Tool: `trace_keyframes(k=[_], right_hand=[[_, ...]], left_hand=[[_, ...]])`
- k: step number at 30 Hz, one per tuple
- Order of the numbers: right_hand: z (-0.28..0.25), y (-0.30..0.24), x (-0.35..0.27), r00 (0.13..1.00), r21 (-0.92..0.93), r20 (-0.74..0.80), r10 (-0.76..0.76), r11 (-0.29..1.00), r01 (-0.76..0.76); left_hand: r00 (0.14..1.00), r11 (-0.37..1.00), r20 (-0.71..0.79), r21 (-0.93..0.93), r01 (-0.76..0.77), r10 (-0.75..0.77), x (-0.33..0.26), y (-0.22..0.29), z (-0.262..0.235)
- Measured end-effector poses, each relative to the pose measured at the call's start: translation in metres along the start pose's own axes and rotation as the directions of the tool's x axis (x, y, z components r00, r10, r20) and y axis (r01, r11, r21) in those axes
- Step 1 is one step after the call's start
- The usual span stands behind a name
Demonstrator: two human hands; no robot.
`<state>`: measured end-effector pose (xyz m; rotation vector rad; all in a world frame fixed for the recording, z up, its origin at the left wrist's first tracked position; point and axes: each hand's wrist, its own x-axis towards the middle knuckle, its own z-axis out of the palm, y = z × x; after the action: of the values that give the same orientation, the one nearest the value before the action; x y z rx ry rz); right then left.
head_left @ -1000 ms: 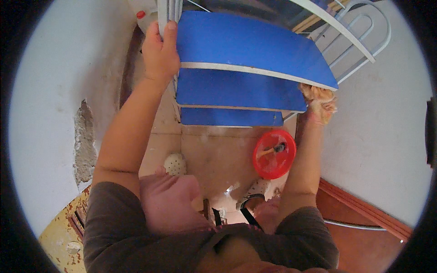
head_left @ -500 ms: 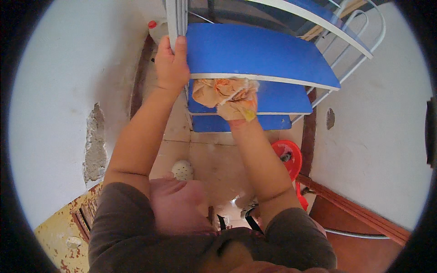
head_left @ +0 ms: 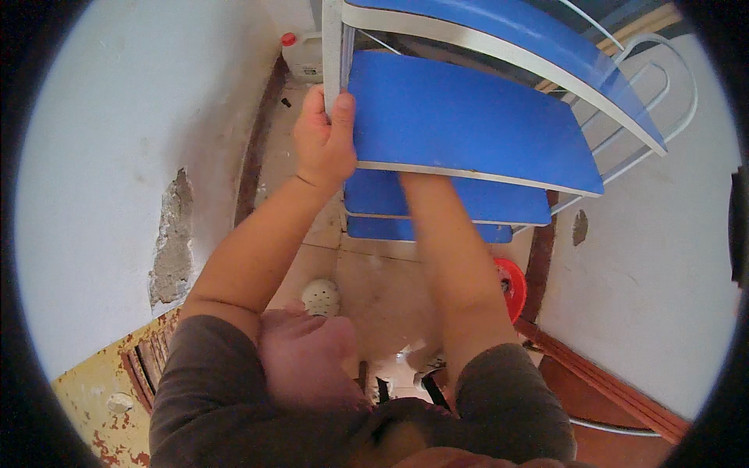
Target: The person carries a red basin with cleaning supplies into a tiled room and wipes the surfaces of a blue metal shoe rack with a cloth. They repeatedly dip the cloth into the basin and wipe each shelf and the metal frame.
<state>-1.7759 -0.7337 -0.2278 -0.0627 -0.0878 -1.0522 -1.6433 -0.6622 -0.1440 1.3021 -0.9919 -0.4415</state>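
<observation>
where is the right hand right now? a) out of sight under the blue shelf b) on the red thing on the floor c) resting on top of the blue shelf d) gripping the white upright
a: the right forearm runs up and vanishes beneath the blue shelf, so the right hand is hidden; only the left hand grips the white upright.

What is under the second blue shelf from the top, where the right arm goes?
Under that blue shelf the right forearm reaches in, above two lower blue shelves. The right hand is covered by the shelf, so it cannot be seen.
</observation>
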Motion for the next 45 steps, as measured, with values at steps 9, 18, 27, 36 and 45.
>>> trace_keyframes(k=[9,18,27,36,45], right_hand=[[0.005,-0.065,0.015,0.970,-0.247,-0.128,-0.209,0.954,0.173],[-0.014,0.016,0.030,0.994,-0.179,-0.075,-0.085,0.981,0.070],[-0.014,0.032,0.028,0.995,-0.187,-0.070,-0.068,0.981,0.054],[-0.012,0.022,0.028,0.996,-0.213,-0.071,-0.059,0.976,0.043],[-0.015,0.029,0.022,0.989,-0.173,0.020,0.144,0.975,-0.139]], left_hand=[[1.000,0.995,0.010,-0.095,-0.019,0.020,-0.004,0.000,-0.005],[0.999,0.988,0.009,-0.152,-0.029,0.031,-0.007,-0.002,-0.002],[0.999,0.992,0.007,-0.121,-0.033,0.034,-0.007,-0.005,-0.002],[0.999,0.990,0.021,-0.130,-0.046,0.049,-0.011,-0.009,-0.006],[0.996,0.996,0.010,-0.024,-0.083,0.083,-0.003,-0.003,0.001]])
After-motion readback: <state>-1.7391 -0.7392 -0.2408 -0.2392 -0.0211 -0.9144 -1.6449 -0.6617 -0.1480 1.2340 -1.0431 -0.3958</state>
